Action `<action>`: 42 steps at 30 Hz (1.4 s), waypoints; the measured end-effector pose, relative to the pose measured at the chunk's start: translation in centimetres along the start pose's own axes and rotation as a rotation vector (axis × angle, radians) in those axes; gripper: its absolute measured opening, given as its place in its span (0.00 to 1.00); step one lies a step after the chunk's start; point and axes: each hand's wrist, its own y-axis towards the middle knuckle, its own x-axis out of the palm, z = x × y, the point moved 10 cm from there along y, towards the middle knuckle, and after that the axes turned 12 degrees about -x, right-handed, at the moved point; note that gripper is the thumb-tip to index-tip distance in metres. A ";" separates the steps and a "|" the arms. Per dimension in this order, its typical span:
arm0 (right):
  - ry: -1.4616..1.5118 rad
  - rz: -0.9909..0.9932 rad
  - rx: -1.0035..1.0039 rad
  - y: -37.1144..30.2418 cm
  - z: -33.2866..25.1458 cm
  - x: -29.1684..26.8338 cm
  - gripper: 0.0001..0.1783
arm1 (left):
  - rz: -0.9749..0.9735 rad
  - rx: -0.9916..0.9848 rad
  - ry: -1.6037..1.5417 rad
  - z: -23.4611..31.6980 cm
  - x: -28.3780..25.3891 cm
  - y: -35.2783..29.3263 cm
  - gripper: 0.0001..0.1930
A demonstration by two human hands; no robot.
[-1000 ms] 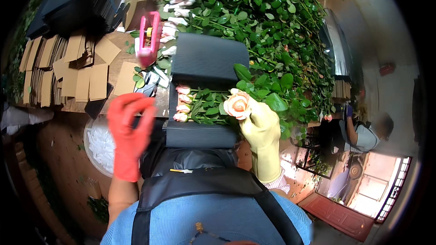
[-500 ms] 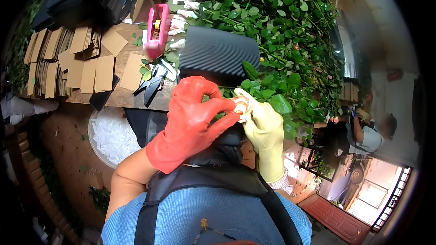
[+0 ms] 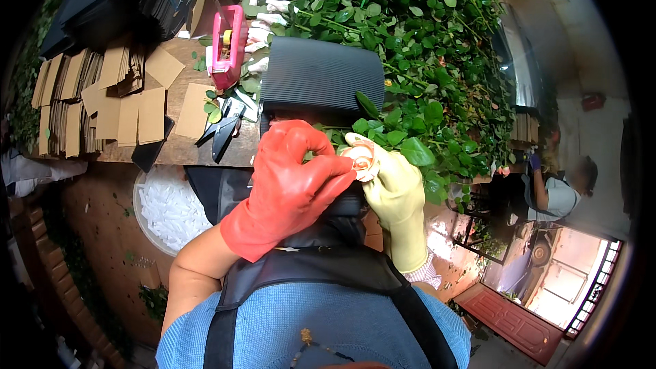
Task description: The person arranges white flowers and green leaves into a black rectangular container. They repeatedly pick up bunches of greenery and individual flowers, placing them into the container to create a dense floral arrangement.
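Observation:
A pale cream and orange rose (image 3: 363, 159) is held in front of my chest, its bloom facing up. My right hand (image 3: 398, 195), in a yellow rubber glove, is closed around the rose just below its bloom. From the other side my left hand (image 3: 287, 181), in a red rubber glove, pinches at the rose's outer petals with thumb and fingers pressed together. The rose's stem is hidden behind the gloves. Just beyond my hands, a black ribbed pad (image 3: 322, 76) lies at the table's edge.
Leafy stems (image 3: 424, 34) cover the table's right side. Left of the pad are a pink tape dispenser (image 3: 227, 48), black-handled cutters (image 3: 224, 133) and cardboard pieces (image 3: 140, 115). A round tub (image 3: 171, 208) of white pieces stands below. Another person (image 3: 553, 195) is at far right.
My left fingertips have drawn slightly back toward the left, so more of the rose's bloom shows. My right hand keeps its hold. The whole view has shifted a little.

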 end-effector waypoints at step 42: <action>0.012 -1.117 0.017 -1.1 2.7 17.0 0.10 | -0.249 -0.821 -0.278 -23.6 1.8 -12.0 0.12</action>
